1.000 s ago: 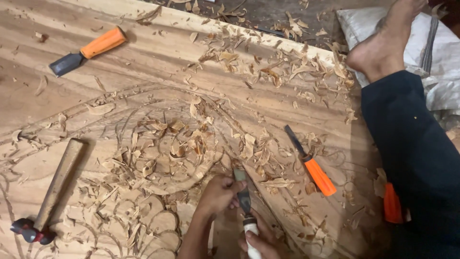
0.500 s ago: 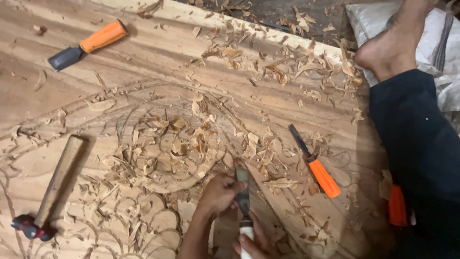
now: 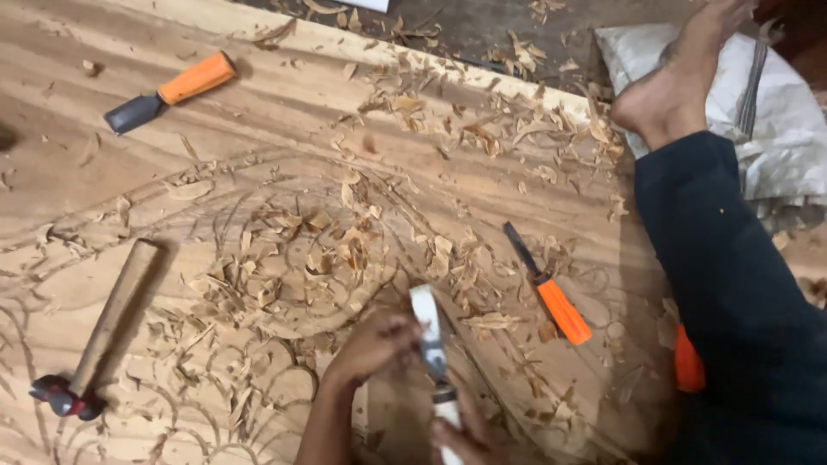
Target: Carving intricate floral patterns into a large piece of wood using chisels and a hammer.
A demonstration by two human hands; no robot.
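At the far left a hammer (image 3: 95,344) lies on the panel (image 3: 284,112), head toward the near edge, with a wide orange-handled chisel (image 3: 172,90) lying apart near the panel's far side; neither is touched. Curled shavings (image 3: 301,258) litter the pencilled scrollwork in the middle, and they look thick enough to hide the lines, so a clean cut here would seem to call for keeping the blade on a visible line and pushing in shallow passes. The left hand (image 3: 375,344) rests on the wood just beside the gouge (image 3: 431,344), its fingers curled and pressed against the blade's side to steady it near the tip. The right hand (image 3: 461,435), mostly cut off by the lower edge, wraps the pale handle; how tightly its fingers close cannot be told. The gouge stands at the lower centre, tip pointing away. Further right a narrow chisel (image 3: 547,288) lies loose, then a dark-trousered leg (image 3: 732,293) and bare foot (image 3: 672,95).
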